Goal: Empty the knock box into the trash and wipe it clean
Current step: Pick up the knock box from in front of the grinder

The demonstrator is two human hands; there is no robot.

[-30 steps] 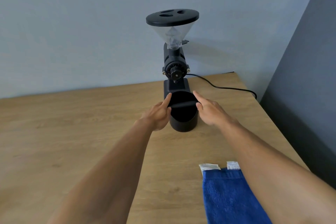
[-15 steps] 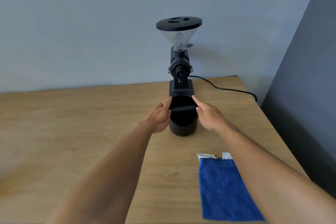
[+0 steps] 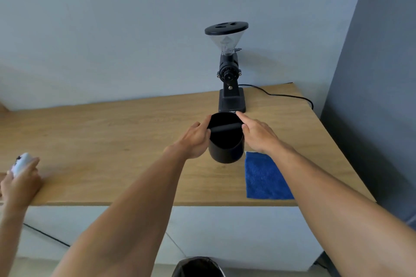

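The black knock box [image 3: 226, 150], round with a bar across its open top, is held between both hands above the wooden counter [image 3: 112, 141]. My left hand [image 3: 193, 139] grips its left wall and rim. My right hand [image 3: 256, 134] presses against its right side, index finger along the rim. A blue cloth [image 3: 263, 177] lies on the counter just right of the box, partly under my right forearm. The rim of a black trash bin [image 3: 198, 267] shows on the floor at the bottom edge.
A black coffee grinder [image 3: 229, 74] with a clear hopper stands behind the box against the wall, its cable [image 3: 281, 95] trailing right. Another person's hand [image 3: 20, 177] holding a small white device rests on the counter's front left edge. A dark wall stands on the right.
The knock box has come away from the grinder toward me with both hands on it. The view has pulled back, revealing the counter's front edge, the trash bin and another person's hand.
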